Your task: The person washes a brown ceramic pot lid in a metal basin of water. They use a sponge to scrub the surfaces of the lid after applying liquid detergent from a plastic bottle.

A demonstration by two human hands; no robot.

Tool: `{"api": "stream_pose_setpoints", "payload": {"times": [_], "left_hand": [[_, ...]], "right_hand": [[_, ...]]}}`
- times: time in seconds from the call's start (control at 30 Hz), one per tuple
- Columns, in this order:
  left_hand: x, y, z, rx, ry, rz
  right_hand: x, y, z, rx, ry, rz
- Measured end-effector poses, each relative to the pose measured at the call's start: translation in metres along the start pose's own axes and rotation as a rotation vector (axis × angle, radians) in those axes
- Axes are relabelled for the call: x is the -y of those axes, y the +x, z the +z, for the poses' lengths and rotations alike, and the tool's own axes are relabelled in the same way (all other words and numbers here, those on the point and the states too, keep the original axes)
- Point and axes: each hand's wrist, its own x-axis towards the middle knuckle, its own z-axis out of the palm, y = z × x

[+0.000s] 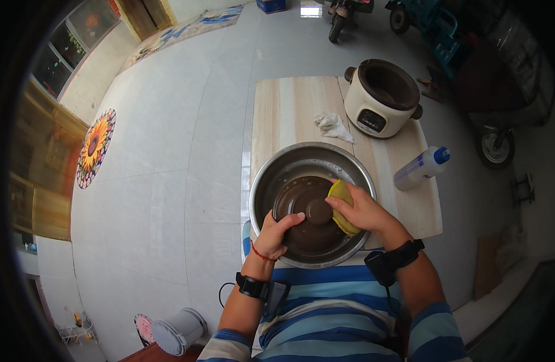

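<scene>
A round brown lid point(300, 235) with a knob point(319, 211) at its centre lies tilted inside a stainless steel basin point(263, 177). My left hand point(276, 233) grips the lid's near left side, thumb resting on its top beside the knob. In my right hand point(359, 209) is a yellow-green sponge point(343, 203), pressed against the right part of the lid. Some foam clings to the basin's far inner wall. The lid hides most of the basin's bottom, and the fingers under the lid and behind the sponge are partly hidden.
The basin stands on a wooden table point(295, 113). Beyond it are a crumpled white cloth point(333, 126) and a cream electric cooker point(372, 106) without a lid. A blue-capped bottle point(420, 168) stands at the right. Farther off is a three-wheeled vehicle point(449, 36); a grey bin point(180, 330) sits lower left.
</scene>
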Motion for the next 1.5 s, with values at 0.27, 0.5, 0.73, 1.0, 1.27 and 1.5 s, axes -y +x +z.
{"api": "stream_pose_setpoints", "payload": {"times": [0.27,0.5,0.73,1.0,1.27,1.5], "left_hand": [[-0.001,0.000,-0.002,0.033,0.006,-0.066],[0.006,-0.002,-0.016,0.170,-0.395,-0.024],[0.010,0.001,-0.003,0.025,-0.207,0.094],[0.003,0.002,-0.006,-0.015,-0.213,0.015],[0.001,0.002,-0.003,0.027,-0.102,-0.052],[0.001,0.002,-0.006,0.057,-0.056,-0.086]], "right_hand": [[-0.010,0.008,0.011,-0.220,-0.326,0.148],[-0.029,0.021,0.024,-0.555,-0.013,0.301],[-0.025,0.013,0.042,-0.389,0.187,0.344],[-0.007,-0.006,0.023,-0.141,0.181,0.060],[-0.003,-0.009,0.009,-0.082,0.031,-0.083],[-0.010,-0.010,0.005,-0.112,-0.081,-0.277]]}}
